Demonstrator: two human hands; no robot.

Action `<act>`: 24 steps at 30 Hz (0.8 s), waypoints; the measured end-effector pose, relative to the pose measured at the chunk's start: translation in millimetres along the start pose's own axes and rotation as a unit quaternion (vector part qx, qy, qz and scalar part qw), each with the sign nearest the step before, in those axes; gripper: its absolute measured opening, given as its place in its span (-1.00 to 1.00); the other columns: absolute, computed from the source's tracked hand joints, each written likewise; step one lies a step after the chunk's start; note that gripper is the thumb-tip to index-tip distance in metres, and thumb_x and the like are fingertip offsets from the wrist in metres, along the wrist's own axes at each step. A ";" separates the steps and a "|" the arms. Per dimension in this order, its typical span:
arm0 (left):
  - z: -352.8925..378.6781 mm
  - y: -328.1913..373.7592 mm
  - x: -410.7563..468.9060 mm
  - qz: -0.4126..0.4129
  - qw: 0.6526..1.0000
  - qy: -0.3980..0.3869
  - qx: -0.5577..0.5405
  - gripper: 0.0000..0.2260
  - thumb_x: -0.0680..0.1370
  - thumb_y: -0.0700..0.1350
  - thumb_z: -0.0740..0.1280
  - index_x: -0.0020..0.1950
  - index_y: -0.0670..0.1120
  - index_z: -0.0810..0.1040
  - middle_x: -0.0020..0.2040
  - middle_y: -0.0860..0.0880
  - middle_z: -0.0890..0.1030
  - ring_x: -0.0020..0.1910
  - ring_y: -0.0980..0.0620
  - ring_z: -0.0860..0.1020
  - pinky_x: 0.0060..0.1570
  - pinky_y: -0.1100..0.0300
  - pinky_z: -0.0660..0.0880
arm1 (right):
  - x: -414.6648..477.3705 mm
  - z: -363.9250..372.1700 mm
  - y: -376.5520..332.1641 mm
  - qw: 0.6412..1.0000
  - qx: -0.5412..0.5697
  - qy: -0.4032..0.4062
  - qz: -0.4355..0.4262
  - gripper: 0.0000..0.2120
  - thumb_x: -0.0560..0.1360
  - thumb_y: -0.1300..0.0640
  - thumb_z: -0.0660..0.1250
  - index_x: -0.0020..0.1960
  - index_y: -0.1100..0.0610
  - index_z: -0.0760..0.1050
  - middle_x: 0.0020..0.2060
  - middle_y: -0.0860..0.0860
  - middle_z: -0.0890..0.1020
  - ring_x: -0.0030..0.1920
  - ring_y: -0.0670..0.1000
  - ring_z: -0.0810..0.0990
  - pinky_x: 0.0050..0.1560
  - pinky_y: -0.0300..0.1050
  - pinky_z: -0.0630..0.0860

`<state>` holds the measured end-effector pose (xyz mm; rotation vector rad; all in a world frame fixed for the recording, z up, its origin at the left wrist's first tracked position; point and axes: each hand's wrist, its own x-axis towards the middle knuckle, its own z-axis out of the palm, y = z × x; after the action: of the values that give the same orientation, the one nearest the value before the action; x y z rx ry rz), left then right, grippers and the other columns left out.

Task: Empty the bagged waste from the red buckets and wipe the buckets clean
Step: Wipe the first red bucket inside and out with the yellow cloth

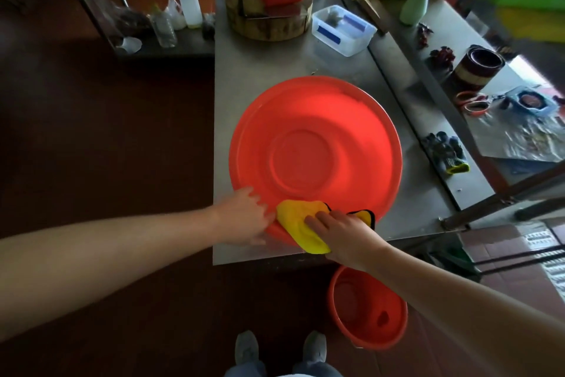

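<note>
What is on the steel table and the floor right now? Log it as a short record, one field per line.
big bucket: wide round red plastic bucket, upright on the stainless steel table, no bag inside
cloth: yellow fabric cloth with black edging, draped over its near rim
right: right hand presses the cloth on the rim
left: left hand rests on the rim beside the cloth
floor: smaller red plastic bucket, upright by the table's near edge
</note>
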<state>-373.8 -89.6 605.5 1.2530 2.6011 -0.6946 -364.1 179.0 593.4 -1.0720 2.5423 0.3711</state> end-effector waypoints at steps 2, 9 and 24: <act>-0.1 25.4 13.0 -0.035 0.999 0.014 -0.030 -0.54 0.64 0.19 0.13 0.23 -0.16 0.53 0.10 -0.14 0.65 0.05 -0.15 0.60 0.13 -0.02 0.44 | 0.8 0.5 -2.4 1.000 0.019 0.014 0.011 -0.19 0.38 -0.01 0.48 0.53 0.05 0.20 0.21 0.04 0.48 0.07 0.16 0.56 -0.10 0.07 0.57; -2.1 11.7 14.2 0.044 0.998 0.039 0.036 -0.73 0.68 -0.01 0.12 0.07 -0.11 0.56 -0.03 -0.10 0.69 -0.08 -0.10 0.66 0.07 0.03 0.52 | -4.6 4.9 1.7 0.998 0.057 0.032 0.011 -0.12 0.38 -0.12 0.46 0.58 0.00 0.15 0.35 0.02 0.43 0.19 0.13 0.55 -0.03 0.06 0.58; -13.8 -35.8 -46.7 0.010 0.996 -0.021 0.087 -0.58 0.58 0.15 0.31 0.29 -0.12 0.52 0.17 -0.15 0.63 0.20 -0.18 0.56 0.42 -0.20 0.25 | 2.8 7.4 -1.4 0.998 0.020 0.029 -0.053 -0.16 0.38 -0.13 0.48 0.55 0.00 0.18 0.32 0.01 0.46 0.18 0.15 0.55 0.06 0.10 0.56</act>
<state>-371.4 -134.7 645.7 1.2945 2.5375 -0.9494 -363.4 179.0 585.4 -1.2119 2.5188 0.2633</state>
